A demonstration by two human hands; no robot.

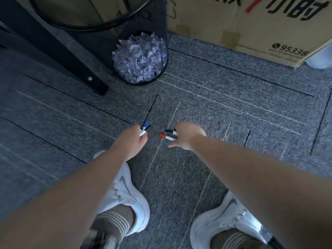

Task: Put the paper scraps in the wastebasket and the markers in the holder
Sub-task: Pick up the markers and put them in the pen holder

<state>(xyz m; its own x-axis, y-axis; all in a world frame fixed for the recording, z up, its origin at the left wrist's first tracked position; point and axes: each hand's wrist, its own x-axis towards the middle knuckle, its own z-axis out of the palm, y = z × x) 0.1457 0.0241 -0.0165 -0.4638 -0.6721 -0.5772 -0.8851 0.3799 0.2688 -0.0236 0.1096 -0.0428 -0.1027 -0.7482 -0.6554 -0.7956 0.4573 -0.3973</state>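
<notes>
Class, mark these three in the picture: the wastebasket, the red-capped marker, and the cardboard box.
wastebasket (125, 56), head view, on its black mesh wall.
red-capped marker (166, 136), head view, on its white barrel by the red cap.
cardboard box (251, 24), head view, on its printed side.

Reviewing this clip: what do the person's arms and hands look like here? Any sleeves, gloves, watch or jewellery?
Both forearms are bare up to the frame edge, with no sleeve showing. The left hand and right hand wear no gloves, and no watch, bracelet or ring is visible, though motion blur softens fine detail.
</notes>
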